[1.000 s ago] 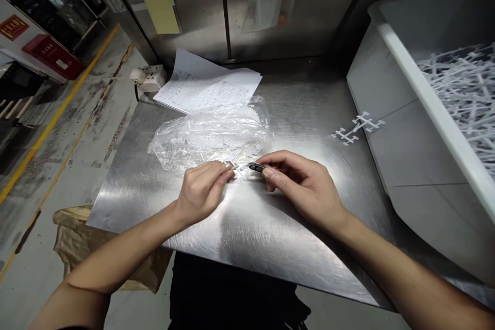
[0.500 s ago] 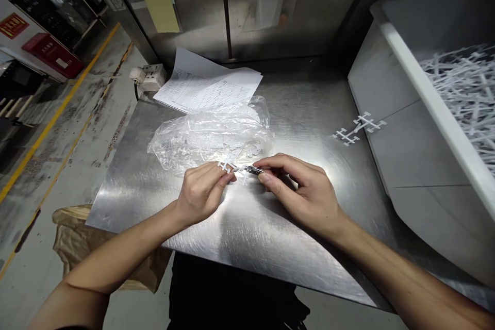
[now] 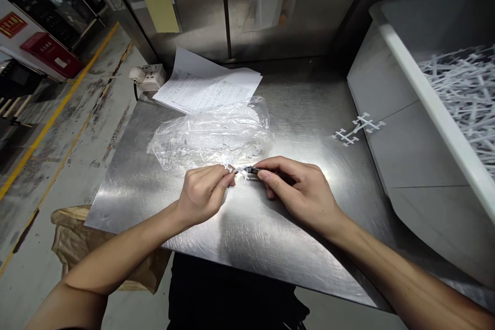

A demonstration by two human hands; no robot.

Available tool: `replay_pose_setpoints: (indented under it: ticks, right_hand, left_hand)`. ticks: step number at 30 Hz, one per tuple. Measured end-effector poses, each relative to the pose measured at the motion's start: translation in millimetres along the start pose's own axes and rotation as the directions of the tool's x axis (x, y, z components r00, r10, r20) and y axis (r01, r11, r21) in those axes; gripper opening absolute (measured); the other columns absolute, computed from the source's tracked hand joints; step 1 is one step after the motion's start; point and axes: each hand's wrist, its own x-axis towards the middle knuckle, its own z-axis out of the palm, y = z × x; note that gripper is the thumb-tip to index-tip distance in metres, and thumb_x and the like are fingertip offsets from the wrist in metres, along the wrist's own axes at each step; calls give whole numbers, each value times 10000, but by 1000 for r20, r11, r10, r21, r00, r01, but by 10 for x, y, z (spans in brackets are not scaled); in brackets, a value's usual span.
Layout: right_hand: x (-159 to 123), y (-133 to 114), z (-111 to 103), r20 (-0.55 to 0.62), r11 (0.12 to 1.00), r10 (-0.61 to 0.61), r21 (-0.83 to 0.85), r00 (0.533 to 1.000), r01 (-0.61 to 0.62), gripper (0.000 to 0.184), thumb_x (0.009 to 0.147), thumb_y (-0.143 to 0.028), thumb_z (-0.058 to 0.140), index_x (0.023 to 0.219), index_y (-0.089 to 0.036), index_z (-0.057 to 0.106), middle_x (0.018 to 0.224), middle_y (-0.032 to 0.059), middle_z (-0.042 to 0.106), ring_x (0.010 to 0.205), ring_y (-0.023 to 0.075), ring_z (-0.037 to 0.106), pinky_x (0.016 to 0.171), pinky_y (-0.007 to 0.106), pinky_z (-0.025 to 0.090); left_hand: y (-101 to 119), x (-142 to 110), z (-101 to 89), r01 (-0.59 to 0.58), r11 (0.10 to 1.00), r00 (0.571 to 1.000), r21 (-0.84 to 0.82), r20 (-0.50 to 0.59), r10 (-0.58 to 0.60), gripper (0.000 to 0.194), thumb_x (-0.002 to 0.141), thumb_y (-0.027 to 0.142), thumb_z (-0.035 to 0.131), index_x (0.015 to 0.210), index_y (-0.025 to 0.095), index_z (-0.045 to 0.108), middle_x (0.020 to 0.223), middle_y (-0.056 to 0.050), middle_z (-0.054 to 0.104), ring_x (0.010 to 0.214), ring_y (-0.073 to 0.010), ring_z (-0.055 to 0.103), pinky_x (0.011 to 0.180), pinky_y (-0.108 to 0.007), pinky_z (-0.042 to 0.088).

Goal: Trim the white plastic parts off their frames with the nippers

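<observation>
My left hand is closed, its thumb and fingers pinching a branched white plastic sprue above the metal table. Facing it, my right hand grips a small dark metal nail clipper between thumb and forefinger. The clipper's tip is right at the sprue's branches; whether it touches them I cannot tell. Just behind both hands lies a clear plastic bag with small white pieces inside. Another white sprue rests on the table to the right, beside a grey bin.
The grey bin on the right holds a heap of white sprues. Printed sheets and a power socket with a plug are at the back of the steel table. A brown paper bag sits below the left edge.
The sprue in my left hand has turned slightly, and fewer of its branches show above the fingers. My right fingers have pressed closer together on the nail clipper.
</observation>
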Motion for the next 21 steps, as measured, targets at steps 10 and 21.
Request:
replay_pose_setpoints:
  ticks: [10,21]
  right_hand:
    - [1,-42,-10,6,995,6,98,1000,-6,167,1021,-361,759,1092,-230,835,940,60,841,855,240,785,678,348,580]
    - [-35,-60,-26,77,996,-77,51,994,73,163,1044,-335,755,1155,-242,831,910,30,814,784,202,763,633,316,556]
  left_hand:
    - [2,-3,-15,123,990,992,-68,26,-122,278,1124,190,569,873,180,688,775,6,741,689,-117,712,651,-243,502]
    - [1,4,-10,61,998,998,-21,1,-61,282,1117,158,559,856,171,665,764,2,731,668,-113,692,622,-239,480]
